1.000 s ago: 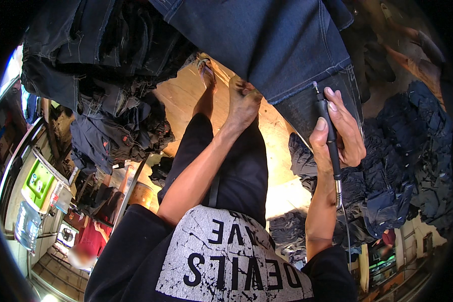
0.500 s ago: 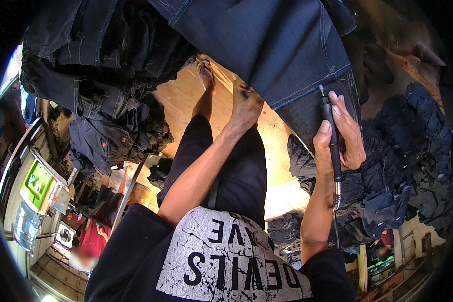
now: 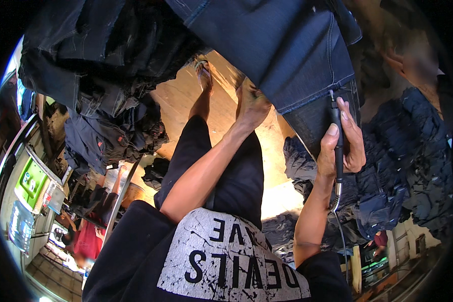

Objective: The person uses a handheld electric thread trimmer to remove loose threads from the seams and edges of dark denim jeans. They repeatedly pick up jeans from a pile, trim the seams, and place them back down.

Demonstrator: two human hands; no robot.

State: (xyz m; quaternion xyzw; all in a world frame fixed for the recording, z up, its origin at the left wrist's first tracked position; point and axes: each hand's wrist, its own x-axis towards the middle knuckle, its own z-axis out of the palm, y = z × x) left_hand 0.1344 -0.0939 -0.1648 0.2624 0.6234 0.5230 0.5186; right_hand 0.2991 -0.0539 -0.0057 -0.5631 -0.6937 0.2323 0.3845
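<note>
The right hand [image 3: 343,143] is clenched on a slim black rotary tool [image 3: 336,136], tip at the denim hem [image 3: 307,98]. The left hand [image 3: 251,103] pinches that hem. A slip above the right grip could gouge the cloth or nick those fingers.

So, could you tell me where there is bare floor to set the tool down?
Bare wooden floor shows between the dark jeans heap and the person's legs, and beside the right forearm. Right of the right hand, jeans piles crowd everything.

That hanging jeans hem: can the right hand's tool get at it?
Probably yes. The right hand holds the slim black tool upright, its tip at the jeans hem, with nothing between; the left hand grips the cloth beside it.
</note>
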